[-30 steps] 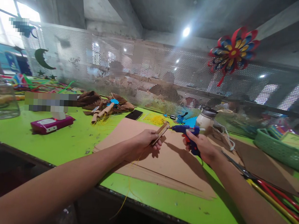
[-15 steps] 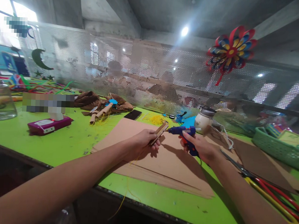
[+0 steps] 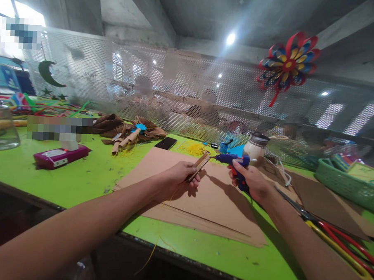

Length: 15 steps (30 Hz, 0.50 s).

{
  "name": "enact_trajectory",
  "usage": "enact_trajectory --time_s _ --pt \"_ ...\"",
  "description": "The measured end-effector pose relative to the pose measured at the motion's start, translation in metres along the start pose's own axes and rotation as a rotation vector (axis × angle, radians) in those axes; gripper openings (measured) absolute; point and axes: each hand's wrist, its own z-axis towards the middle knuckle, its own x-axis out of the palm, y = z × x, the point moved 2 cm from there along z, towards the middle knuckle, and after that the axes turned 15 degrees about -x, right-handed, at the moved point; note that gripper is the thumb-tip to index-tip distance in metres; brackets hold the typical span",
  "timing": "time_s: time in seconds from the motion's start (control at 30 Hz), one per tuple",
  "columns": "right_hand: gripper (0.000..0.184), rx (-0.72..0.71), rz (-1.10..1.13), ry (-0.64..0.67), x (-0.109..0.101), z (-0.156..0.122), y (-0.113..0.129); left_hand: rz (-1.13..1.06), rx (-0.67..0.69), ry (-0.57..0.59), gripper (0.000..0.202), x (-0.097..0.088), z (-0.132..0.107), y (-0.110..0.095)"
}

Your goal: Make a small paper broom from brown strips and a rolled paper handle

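Observation:
Between the thumb and fingers of my left hand [image 3: 184, 175] is a narrow folded strip of brown card [image 3: 200, 165], tilted up to the right. My right hand [image 3: 250, 178] is wrapped round the handle of a blue glue gun [image 3: 235, 160]. Its nozzle points left, at the upper end of the strip; I cannot tell whether they touch. Under both hands lies a stack of light brown card sheets [image 3: 221, 207]. A thin yellow thread [image 3: 156, 242] hangs from near my left hand over the table's front edge.
A purple power strip [image 3: 61, 155] and brown folded paper pieces [image 3: 128, 138] lie left on the green table [image 3: 92, 181]. Behind the stack are a phone [image 3: 166, 143], yellow thread [image 3: 196, 148] and a white jar [image 3: 254, 148]. Scissors [image 3: 319, 223] and a green basket [image 3: 348, 182] are at right.
My right hand has moved the glue gun slightly right and up, its nozzle now nearer the strip's upper end. My left hand and the strip hold nearly still.

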Motion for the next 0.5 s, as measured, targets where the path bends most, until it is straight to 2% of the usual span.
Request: enact_trajectory --time_s 0.13,0.5 --pt "0.033 0.032 -0.003 0.013 0.0012 -0.0001 -0.0006 0.009 -0.01 0.017 0.024 0.0007 -0.0016 -0.0008" --pt "0.032 0.005 0.014 -0.004 0.0005 0.0 0.0003 0.02 -0.008 0.016 0.025 0.0012 -0.0021 -0.0004"
